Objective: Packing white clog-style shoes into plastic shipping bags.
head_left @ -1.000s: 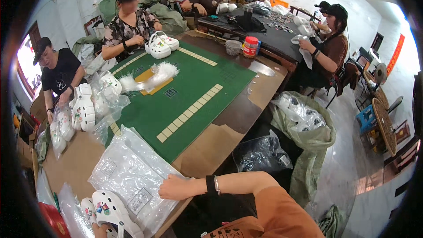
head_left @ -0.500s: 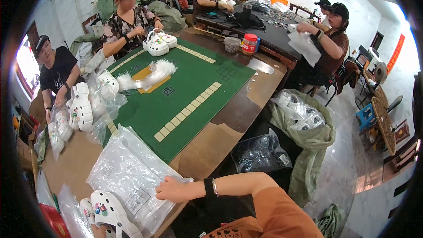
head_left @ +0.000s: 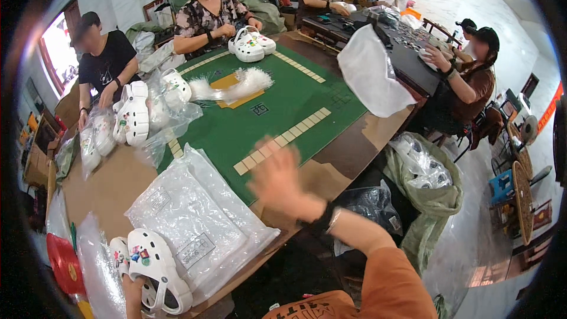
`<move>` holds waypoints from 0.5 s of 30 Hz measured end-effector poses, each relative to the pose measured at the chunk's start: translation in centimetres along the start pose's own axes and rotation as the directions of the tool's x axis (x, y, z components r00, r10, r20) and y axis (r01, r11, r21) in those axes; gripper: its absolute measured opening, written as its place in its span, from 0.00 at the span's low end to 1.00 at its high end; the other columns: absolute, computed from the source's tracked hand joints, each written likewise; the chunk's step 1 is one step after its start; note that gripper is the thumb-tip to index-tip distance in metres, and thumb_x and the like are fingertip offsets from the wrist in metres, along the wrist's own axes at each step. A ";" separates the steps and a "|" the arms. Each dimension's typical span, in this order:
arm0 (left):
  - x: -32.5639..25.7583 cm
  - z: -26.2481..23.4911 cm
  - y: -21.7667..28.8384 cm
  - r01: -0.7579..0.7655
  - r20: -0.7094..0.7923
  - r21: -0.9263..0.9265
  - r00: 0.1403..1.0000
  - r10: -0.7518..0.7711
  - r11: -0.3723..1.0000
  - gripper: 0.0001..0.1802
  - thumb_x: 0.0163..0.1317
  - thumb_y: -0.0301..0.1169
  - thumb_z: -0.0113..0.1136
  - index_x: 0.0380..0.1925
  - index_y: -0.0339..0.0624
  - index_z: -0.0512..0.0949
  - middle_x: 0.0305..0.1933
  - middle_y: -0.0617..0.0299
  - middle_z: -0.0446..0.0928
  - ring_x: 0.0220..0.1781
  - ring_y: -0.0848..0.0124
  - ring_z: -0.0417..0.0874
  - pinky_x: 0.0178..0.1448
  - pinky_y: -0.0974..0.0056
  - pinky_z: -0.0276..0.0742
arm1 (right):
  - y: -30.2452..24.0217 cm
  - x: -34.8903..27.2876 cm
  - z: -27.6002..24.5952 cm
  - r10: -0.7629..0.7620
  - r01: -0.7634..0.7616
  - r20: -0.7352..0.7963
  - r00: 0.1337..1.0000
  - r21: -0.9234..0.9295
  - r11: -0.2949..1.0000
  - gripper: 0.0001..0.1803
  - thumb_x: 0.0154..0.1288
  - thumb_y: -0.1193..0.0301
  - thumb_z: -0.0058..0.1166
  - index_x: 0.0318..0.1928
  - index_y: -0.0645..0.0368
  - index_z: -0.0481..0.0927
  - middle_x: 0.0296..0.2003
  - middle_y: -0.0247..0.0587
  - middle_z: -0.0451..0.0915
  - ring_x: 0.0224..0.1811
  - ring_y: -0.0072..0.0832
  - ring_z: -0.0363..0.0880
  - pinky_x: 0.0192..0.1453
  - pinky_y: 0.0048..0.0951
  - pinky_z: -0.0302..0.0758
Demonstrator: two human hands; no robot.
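At the lower left, my left hand is partly hidden and grips a pair of white clogs with colourful charms. Beside them lie clear plastic bags with printed squares, spread over the table edge. My right hand, smeared by motion, is raised over the near edge of the green mat; its fingers look spread and nothing shows in it. Farther off, a whitish plastic bag appears in mid-air above the table's right edge, apart from my hand.
Bagged white clogs stand at the left by a person in black. Another pair of clogs and a bundle of white strands rest on the mat. A green sack of bagged items stands right of the table. Several people sit around.
My right hand has lifted off the plastic bags and moved up over the mat. The whitish bag, earlier in a co-worker's hands at the right, is now away from them, nearer the table.
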State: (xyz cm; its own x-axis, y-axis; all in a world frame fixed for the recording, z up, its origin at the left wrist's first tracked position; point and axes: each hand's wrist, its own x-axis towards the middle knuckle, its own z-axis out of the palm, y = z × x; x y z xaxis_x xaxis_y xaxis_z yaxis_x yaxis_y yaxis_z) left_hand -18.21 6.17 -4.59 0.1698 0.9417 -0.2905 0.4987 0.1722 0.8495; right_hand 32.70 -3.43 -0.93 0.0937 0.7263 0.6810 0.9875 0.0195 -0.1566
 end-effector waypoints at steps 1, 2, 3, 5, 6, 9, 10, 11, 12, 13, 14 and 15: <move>-0.1 0.4 0.2 0.001 -0.037 -0.016 0.999 -0.002 1.000 0.34 0.39 0.23 0.54 0.53 0.28 0.66 0.51 0.52 0.71 0.51 0.63 0.73 0.56 0.66 0.65 | 4.7 0.8 -1.5 0.013 -0.053 -0.193 0.981 -0.205 0.977 0.33 0.46 0.62 0.60 0.55 0.54 0.68 0.62 0.51 0.55 0.66 0.51 0.47 0.64 0.57 0.45; -0.3 0.8 0.3 0.005 -0.075 -0.032 0.997 -0.007 0.999 0.34 0.39 0.24 0.54 0.53 0.28 0.66 0.50 0.52 0.72 0.51 0.63 0.73 0.56 0.66 0.65 | 9.2 1.2 -2.8 0.204 -0.293 -0.294 0.934 -0.302 0.907 0.36 0.48 0.62 0.59 0.59 0.54 0.63 0.64 0.54 0.50 0.68 0.49 0.42 0.65 0.56 0.42; -0.3 1.2 0.8 0.008 -0.076 -0.037 0.997 -0.011 0.999 0.34 0.39 0.24 0.54 0.53 0.28 0.66 0.50 0.52 0.72 0.51 0.63 0.73 0.56 0.66 0.65 | 13.0 1.4 -4.5 0.280 -0.444 -0.407 0.869 -0.394 0.805 0.38 0.46 0.64 0.55 0.62 0.49 0.61 0.64 0.50 0.53 0.70 0.42 0.40 0.64 0.59 0.42; -0.7 1.8 1.4 -0.031 -0.107 -0.105 0.994 0.020 0.994 0.34 0.38 0.23 0.53 0.53 0.29 0.67 0.49 0.53 0.73 0.50 0.63 0.73 0.55 0.67 0.66 | 20.6 -0.1 -7.0 0.447 -0.610 -0.438 0.780 -0.369 0.701 0.50 0.45 0.61 0.63 0.67 0.49 0.49 0.67 0.51 0.42 0.71 0.43 0.35 0.64 0.61 0.39; 0.0 0.5 -0.5 -0.081 -0.056 -0.123 0.996 0.074 0.989 0.41 0.40 0.15 0.53 0.60 0.32 0.55 0.47 0.54 0.73 0.45 0.64 0.77 0.49 0.63 0.75 | 22.2 -0.1 -8.1 0.579 -0.687 -0.371 0.726 -0.424 0.590 0.55 0.43 0.59 0.65 0.68 0.48 0.44 0.68 0.50 0.37 0.71 0.44 0.34 0.64 0.62 0.41; 0.5 0.9 0.0 0.012 -0.066 -0.027 0.998 -0.014 1.000 0.40 0.42 0.15 0.52 0.60 0.30 0.55 0.48 0.53 0.73 0.46 0.65 0.77 0.49 0.63 0.75 | 27.1 -1.7 -9.4 0.653 -0.701 -0.257 0.712 -0.284 0.654 0.59 0.41 0.59 0.66 0.68 0.49 0.39 0.68 0.51 0.35 0.71 0.46 0.39 0.63 0.63 0.45; 0.4 1.2 1.1 0.017 0.010 -0.051 1.000 -0.017 0.999 0.40 0.42 0.14 0.52 0.60 0.29 0.54 0.49 0.54 0.73 0.47 0.65 0.77 0.50 0.63 0.75 | 28.2 -2.4 -9.0 0.638 -0.679 -0.246 0.730 -0.148 0.719 0.50 0.45 0.61 0.64 0.67 0.45 0.49 0.68 0.47 0.43 0.69 0.45 0.45 0.62 0.62 0.47; 0.4 1.1 0.9 0.004 -0.038 0.016 0.999 -0.004 1.000 0.38 0.42 0.14 0.51 0.60 0.29 0.55 0.49 0.54 0.73 0.47 0.64 0.77 0.51 0.62 0.74 | 28.8 -3.0 -7.6 0.644 -0.678 -0.226 0.731 -0.136 0.722 0.50 0.45 0.61 0.64 0.67 0.45 0.49 0.68 0.47 0.43 0.69 0.45 0.45 0.62 0.62 0.47; -0.3 1.0 0.8 0.036 -0.055 -0.008 0.998 -0.036 0.999 0.36 0.43 0.18 0.51 0.59 0.29 0.58 0.49 0.54 0.73 0.47 0.65 0.76 0.51 0.65 0.73 | 29.4 -3.5 -6.0 0.586 -0.581 -0.057 0.808 -0.237 0.779 0.40 0.48 0.63 0.61 0.63 0.43 0.58 0.66 0.44 0.50 0.69 0.44 0.48 0.61 0.61 0.48; -1.0 2.5 3.1 0.068 -0.069 -0.035 0.995 -0.070 0.997 0.35 0.44 0.21 0.52 0.58 0.29 0.60 0.50 0.54 0.72 0.48 0.67 0.75 0.50 0.67 0.71 | 29.6 -3.8 -4.4 0.515 -0.459 0.121 0.848 -0.318 0.830 0.31 0.51 0.64 0.58 0.59 0.42 0.67 0.65 0.41 0.57 0.68 0.43 0.50 0.61 0.60 0.50; -1.2 1.5 2.0 0.077 -0.076 -0.079 0.994 -0.083 0.994 0.39 0.45 0.20 0.51 0.62 0.30 0.53 0.52 0.53 0.70 0.50 0.67 0.73 0.50 0.68 0.71 | 28.0 -3.8 -2.2 0.428 -0.361 0.146 0.892 -0.340 0.868 0.16 0.56 0.66 0.53 0.47 0.42 0.77 0.60 0.37 0.65 0.67 0.41 0.53 0.61 0.58 0.52; -1.2 0.5 1.1 0.017 -0.033 -0.063 0.999 -0.019 0.998 0.39 0.44 0.18 0.51 0.61 0.29 0.54 0.51 0.52 0.71 0.50 0.66 0.74 0.50 0.67 0.72 | 26.7 -3.5 -0.6 0.414 -0.353 0.168 0.894 -0.304 0.885 0.16 0.56 0.66 0.53 0.47 0.42 0.77 0.60 0.37 0.65 0.67 0.41 0.53 0.61 0.58 0.52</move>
State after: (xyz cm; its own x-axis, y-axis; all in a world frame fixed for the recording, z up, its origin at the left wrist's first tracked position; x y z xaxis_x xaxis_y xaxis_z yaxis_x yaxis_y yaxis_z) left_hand -17.44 5.10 -3.48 0.1318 0.9473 -0.2921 0.4473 0.2061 0.8703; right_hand 58.81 -5.90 -7.04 0.4716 0.7734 0.4236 0.8794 -0.4478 -0.1616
